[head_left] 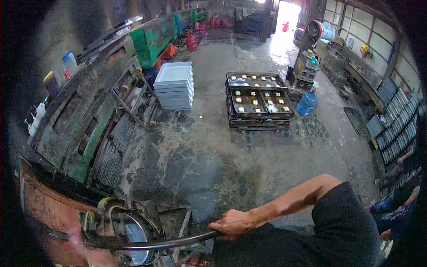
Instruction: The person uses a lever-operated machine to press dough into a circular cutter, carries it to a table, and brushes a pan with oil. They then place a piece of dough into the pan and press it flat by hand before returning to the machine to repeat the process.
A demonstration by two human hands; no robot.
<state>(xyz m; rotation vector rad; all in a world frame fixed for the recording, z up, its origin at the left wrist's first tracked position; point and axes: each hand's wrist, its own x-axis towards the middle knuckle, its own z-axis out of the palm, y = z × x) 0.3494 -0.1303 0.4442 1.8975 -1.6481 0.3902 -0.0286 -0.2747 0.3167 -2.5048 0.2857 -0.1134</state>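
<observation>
One curved metal bar (pixel 178 243) runs across the lower left of the frame, its right end in the person's right hand (pixel 233 221). The fingers of that hand are curled around the bar, knuckles up, and the bare forearm (pixel 284 202) leads back to a black sleeve (pixel 349 222) at the lower right. At the bar's other end lies a pinkish blur (pixel 95 256), perhaps the left hand, though the view there is too poor to be sure; I cannot tell how its fingers stand.

Just above the bar sits a round metal housing (pixel 111 205) with a pale disc (pixel 137 236) inside it, and a reddish-brown panel (pixel 49 207) fills the corner to the left. Beyond is a stained concrete floor (pixel 213 164). Right of the frame's upper middle, dark trays (pixel 262 115) stand in stacks, the top ones bearing pale pieces (pixel 253 94) in rows. A blue water jug (pixel 307 103) stands just beside them; a stack of white trays (pixel 173 89) is well apart to their left. Another person (pixel 398 202) shows in part at the lower right edge.
</observation>
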